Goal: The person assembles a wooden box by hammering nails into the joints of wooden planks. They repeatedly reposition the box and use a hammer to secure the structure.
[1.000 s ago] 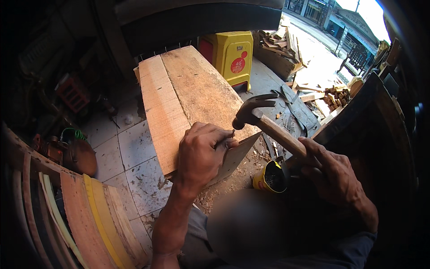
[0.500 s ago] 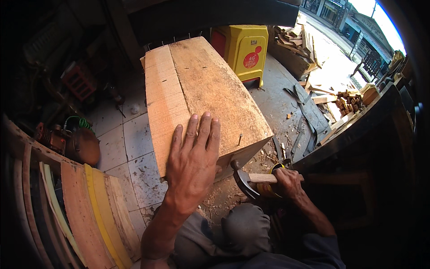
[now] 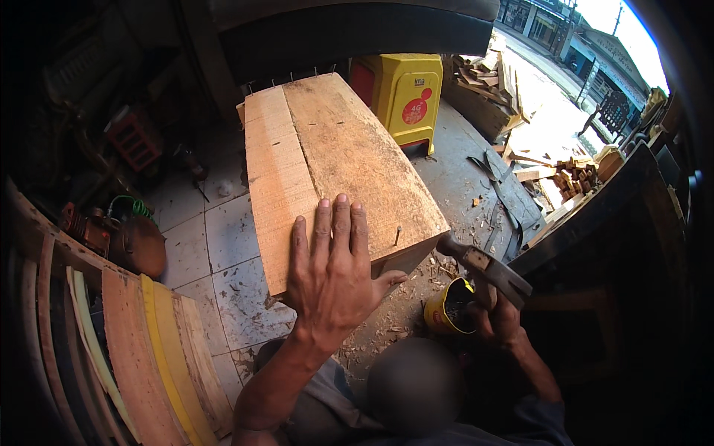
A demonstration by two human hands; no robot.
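Note:
Before me stands a wooden box (image 3: pixel 357 149) with a top of two boards and a seam between them. My left hand (image 3: pixel 331 260) lies flat on its near end, fingers stretched out and thumb over the near edge. A nail (image 3: pixel 397 236) sticks up from the top close to the near right corner. My right hand (image 3: pixel 500 318) grips the handle of a claw hammer (image 3: pixel 487 266), whose head is just right of that corner, apart from the nail. Several more nails (image 3: pixel 294 76) protrude along the box's far edge.
A yellow bucket (image 3: pixel 439 308) with dark contents stands below the hammer. Beyond the box is a yellow plastic stool (image 3: pixel 410 100). Curved boards (image 3: pixel 141 349) stand at the left, near a compressor (image 3: pixel 126 241). Scrap wood (image 3: pixel 491 85) is heaped at the far right; shavings litter the floor.
My right hand has raised and turned the hammer, bringing its head up and to the right. My left hand has shifted slightly rightward on the box, its thumb now extended. More of the bucket shows.

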